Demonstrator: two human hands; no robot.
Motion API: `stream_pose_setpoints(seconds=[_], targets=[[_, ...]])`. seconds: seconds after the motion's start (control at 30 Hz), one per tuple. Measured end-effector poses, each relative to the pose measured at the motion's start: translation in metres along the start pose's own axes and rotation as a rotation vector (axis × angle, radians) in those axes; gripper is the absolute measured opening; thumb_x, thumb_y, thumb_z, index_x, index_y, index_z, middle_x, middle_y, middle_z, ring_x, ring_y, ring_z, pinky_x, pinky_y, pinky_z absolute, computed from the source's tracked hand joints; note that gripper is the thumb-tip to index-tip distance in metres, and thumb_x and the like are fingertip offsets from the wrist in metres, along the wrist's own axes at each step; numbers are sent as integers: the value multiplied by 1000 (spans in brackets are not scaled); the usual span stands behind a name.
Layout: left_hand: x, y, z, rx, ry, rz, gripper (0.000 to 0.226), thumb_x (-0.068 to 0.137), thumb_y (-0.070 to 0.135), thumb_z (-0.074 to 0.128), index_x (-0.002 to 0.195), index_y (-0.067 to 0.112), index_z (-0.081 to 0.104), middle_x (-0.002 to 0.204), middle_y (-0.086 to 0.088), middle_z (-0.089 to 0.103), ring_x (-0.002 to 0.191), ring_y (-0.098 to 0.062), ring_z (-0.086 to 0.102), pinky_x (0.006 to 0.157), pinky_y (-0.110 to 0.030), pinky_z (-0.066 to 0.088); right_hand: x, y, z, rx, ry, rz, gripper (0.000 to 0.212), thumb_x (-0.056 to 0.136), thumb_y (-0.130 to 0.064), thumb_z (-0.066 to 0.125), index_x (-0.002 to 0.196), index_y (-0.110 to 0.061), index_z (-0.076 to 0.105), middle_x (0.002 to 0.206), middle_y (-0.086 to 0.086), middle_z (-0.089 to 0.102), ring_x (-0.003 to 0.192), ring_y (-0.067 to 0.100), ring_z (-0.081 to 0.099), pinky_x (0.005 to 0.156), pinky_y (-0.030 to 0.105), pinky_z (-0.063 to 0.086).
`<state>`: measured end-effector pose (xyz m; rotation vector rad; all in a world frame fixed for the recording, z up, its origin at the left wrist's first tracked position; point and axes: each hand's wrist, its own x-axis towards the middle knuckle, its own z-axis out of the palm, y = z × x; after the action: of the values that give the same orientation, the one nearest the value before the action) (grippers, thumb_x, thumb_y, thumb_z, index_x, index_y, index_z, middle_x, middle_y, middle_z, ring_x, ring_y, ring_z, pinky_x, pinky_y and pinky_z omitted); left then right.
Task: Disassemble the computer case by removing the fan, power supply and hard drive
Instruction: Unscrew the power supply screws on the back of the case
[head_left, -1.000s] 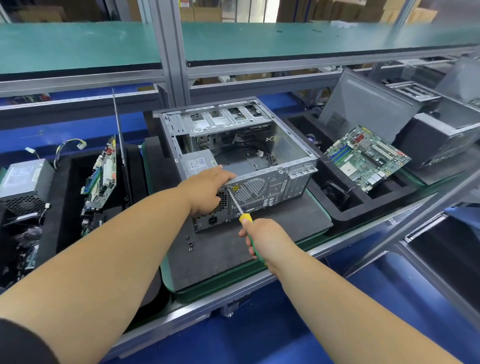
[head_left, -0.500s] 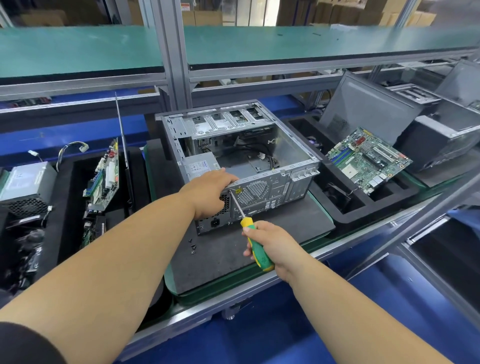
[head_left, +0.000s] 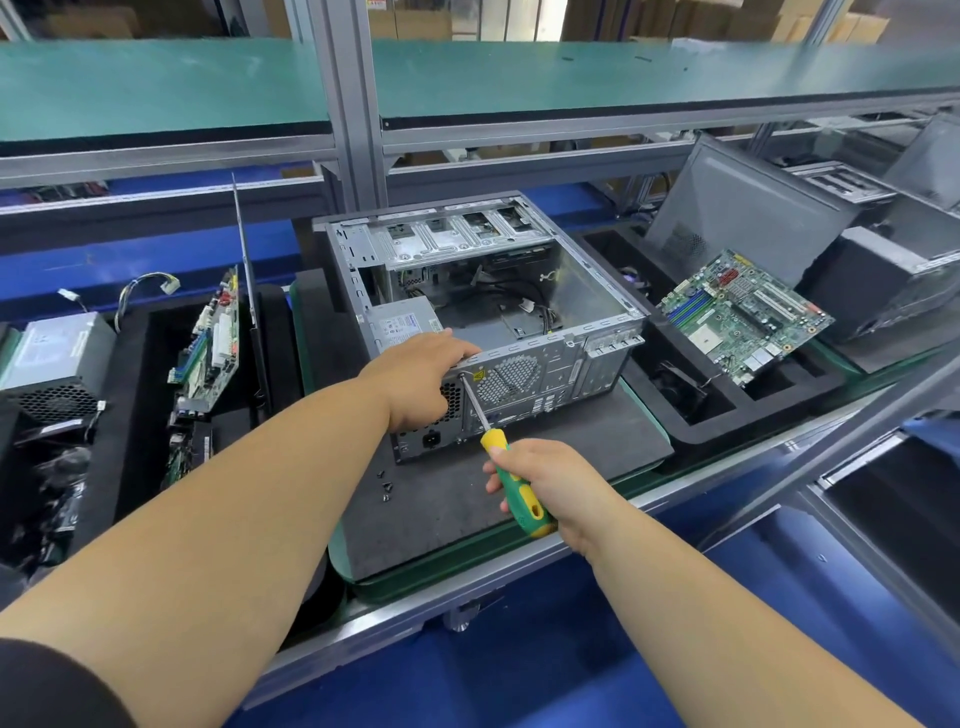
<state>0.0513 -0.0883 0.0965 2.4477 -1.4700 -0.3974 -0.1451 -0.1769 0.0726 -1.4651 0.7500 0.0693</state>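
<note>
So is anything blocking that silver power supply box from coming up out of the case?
Above the power supply the computer case is open. The left hand rests over its rear corner; the screwdriver tip is at the back panel.

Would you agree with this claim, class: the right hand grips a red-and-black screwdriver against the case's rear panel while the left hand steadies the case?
Not quite. The head view shows the screwdriver in the right hand has a green-and-yellow handle, not red-and-black. The rest holds: its tip meets the rear panel of the case while the left hand steadies it.
</note>
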Motion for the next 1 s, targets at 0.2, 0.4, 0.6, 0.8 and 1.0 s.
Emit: stream_pose_setpoints(seconds=[0.2,0.4,0.6,0.8,1.0], targets=[[-1,1,-1,-4,5,-6,83,74,-6,46,144,35,36,153,2,35,147,-13,14,115,-40,25,4,2,4,-60,13,-30,21,92,-35,66,85,-16,59,73,1,60,51,12,59,61,31,52],[-3,2,0,-20,11,-11,84,74,-8,45,143,38,36,153,3,35,147,-13,13,115,-40,26,2,-1,9,-426,199,-130,31,94,-43,52,85,-14,58,70,-1,57,47,8,55,54,27,42],[-3,3,0,-10,13,-11,83,74,-7,45,144,37,36,153,3,35,148,-12,13,113,-38,26,-1,-4,8,-475,171,-140,17,98,-31,48,90,-21,59,80,-3,67,65,14,60,60,30,48],[-3,3,-1,-13,6,-8,81,74,-6,46,143,35,38,150,3,37,147,-14,14,112,-37,25,0,4,11,-580,337,-244,14,87,-34,65,86,-26,53,73,-4,59,62,15,50,57,32,40],[-3,1,0,-11,6,2,80,74,-5,46,143,35,38,147,3,41,146,-15,17,111,-39,28,5,-8,14,-412,231,-50,38,92,-42,46,77,-14,67,59,2,65,65,19,57,60,34,48]])
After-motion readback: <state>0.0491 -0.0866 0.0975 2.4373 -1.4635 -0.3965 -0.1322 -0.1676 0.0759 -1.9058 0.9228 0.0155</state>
